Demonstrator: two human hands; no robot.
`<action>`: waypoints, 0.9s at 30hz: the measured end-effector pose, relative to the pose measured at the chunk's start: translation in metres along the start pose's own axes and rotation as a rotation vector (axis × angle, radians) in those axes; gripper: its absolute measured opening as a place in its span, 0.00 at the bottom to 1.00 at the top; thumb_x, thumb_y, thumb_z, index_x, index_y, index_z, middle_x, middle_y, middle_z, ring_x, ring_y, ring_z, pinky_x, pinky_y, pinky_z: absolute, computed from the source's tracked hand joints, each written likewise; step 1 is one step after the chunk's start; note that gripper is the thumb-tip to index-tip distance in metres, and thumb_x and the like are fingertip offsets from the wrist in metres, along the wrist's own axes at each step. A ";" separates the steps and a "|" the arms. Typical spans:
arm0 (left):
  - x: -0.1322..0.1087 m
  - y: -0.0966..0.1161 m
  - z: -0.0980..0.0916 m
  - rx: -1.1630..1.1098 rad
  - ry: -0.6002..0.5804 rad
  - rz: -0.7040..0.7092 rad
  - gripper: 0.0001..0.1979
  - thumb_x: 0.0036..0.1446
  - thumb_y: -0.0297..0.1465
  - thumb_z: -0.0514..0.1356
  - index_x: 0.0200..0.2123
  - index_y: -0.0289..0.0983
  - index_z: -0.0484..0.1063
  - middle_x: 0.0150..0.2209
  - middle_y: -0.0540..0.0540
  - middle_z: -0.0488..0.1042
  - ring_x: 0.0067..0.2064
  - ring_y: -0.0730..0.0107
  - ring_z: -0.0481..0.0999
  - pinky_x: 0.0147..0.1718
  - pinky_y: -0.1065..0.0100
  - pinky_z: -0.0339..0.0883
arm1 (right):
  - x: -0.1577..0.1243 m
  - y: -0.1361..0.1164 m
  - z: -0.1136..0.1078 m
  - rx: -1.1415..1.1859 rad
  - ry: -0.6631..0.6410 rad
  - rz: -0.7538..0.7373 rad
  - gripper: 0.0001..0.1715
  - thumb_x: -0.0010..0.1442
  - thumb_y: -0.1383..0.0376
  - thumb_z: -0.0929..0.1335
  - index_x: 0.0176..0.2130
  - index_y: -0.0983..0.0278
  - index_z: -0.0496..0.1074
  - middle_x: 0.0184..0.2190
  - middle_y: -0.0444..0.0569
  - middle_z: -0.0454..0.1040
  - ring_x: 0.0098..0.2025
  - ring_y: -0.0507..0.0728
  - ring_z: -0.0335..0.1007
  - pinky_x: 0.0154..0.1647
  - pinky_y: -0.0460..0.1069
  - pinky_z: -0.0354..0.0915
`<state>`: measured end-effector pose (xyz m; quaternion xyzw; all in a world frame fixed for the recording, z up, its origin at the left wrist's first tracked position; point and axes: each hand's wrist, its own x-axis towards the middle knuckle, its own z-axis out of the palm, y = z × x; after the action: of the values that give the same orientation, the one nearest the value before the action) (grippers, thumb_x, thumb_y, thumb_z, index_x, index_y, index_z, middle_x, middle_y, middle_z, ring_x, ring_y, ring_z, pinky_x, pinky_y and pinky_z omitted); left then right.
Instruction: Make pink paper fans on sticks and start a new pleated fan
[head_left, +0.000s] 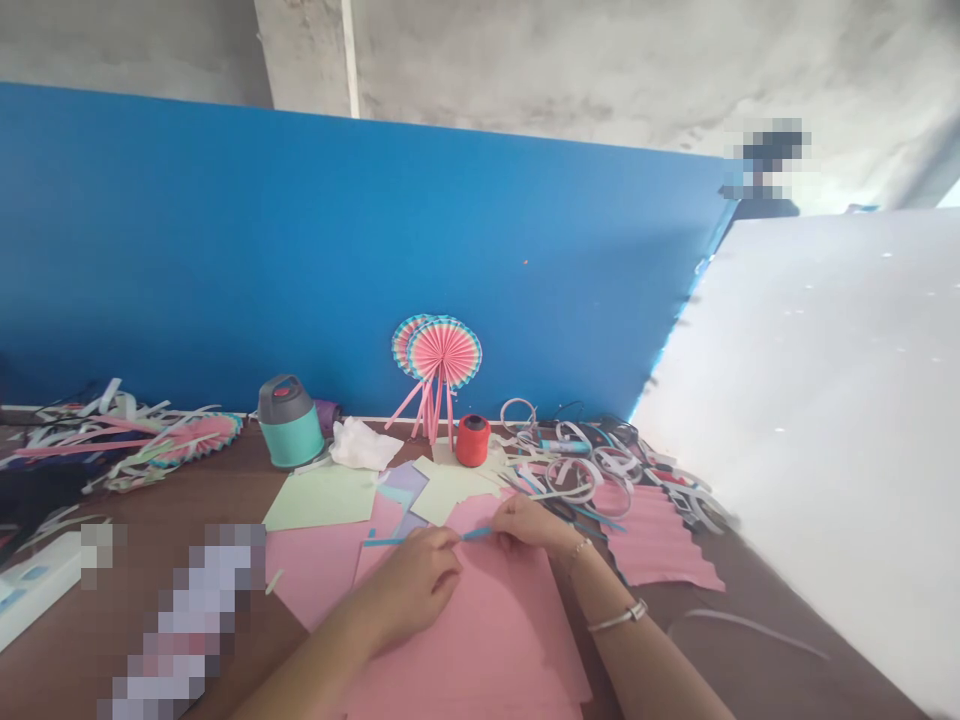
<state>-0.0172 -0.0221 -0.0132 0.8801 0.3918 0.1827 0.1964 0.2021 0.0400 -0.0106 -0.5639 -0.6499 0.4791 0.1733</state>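
A narrow blue paper strip [477, 535] runs across the upper part of a large pink paper sheet [480, 640]. My left hand [421, 578] rests on the sheet with its fingers closed on the strip, whose left end sticks out past the hand. At the strip's other end, my right hand [523, 525] pinches it between thumb and fingers. Beneath and behind the hands lie pale green sheets [322, 499] and some purple paper. A pleated pink paper piece [660, 535] sits to the right of my right hand.
Round pleated paper fans [444, 355] lean on the blue partition [337, 250]. Before it stand a teal container with a grey lid [290, 422], a crumpled white bag [364, 443] and a red thread spool [472, 441]. Curled paper strips [600, 465] pile up at right. A white panel [840, 400] borders the table.
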 end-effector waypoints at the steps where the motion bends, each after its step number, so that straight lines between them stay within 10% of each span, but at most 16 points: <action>1: 0.000 0.000 0.000 0.001 -0.001 0.000 0.13 0.58 0.26 0.50 0.31 0.40 0.76 0.50 0.46 0.69 0.50 0.62 0.67 0.50 0.62 0.62 | 0.000 0.000 0.000 0.000 -0.001 0.003 0.13 0.46 0.70 0.63 0.14 0.67 0.68 0.11 0.41 0.65 0.14 0.45 0.57 0.15 0.40 0.52; 27: -0.001 0.001 -0.002 -0.011 -0.012 -0.015 0.13 0.59 0.28 0.50 0.31 0.39 0.74 0.51 0.45 0.69 0.50 0.62 0.67 0.50 0.61 0.62 | 0.004 0.004 0.002 -0.054 0.020 0.004 0.15 0.49 0.66 0.65 0.15 0.67 0.69 0.11 0.41 0.66 0.15 0.46 0.58 0.16 0.41 0.53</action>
<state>-0.0179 -0.0226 -0.0110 0.8771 0.3961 0.1782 0.2049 0.2020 0.0428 -0.0160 -0.5742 -0.6598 0.4562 0.1635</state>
